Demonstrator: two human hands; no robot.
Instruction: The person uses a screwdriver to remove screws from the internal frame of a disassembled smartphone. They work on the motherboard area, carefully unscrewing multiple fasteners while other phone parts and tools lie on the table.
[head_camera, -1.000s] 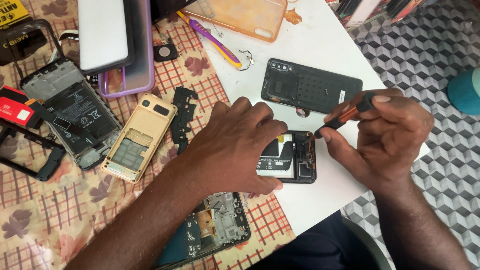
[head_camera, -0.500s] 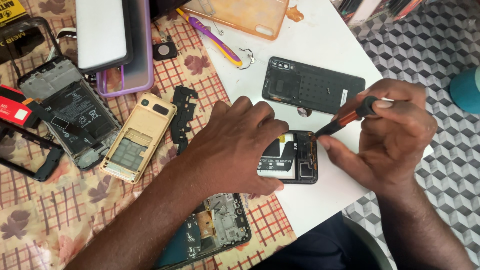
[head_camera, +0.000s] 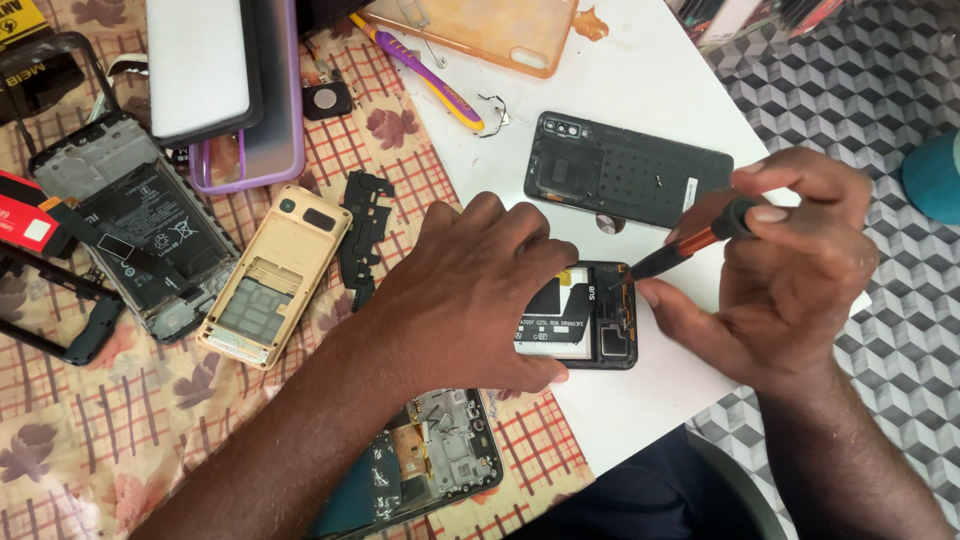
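White label (head_camera: 553, 335) on opened phone; yellow-black package (head_camera: 20, 20) top left corner.

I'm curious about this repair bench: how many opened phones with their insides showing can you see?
4: one under the left hand at, a black one far left, a gold one beside it, one at the bottom edge. Others may be hidden.

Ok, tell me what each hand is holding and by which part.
The right hand pinches a screwdriver by its dark handle end, tip at the opened phone. The left hand presses down on that phone's body, steadying it.
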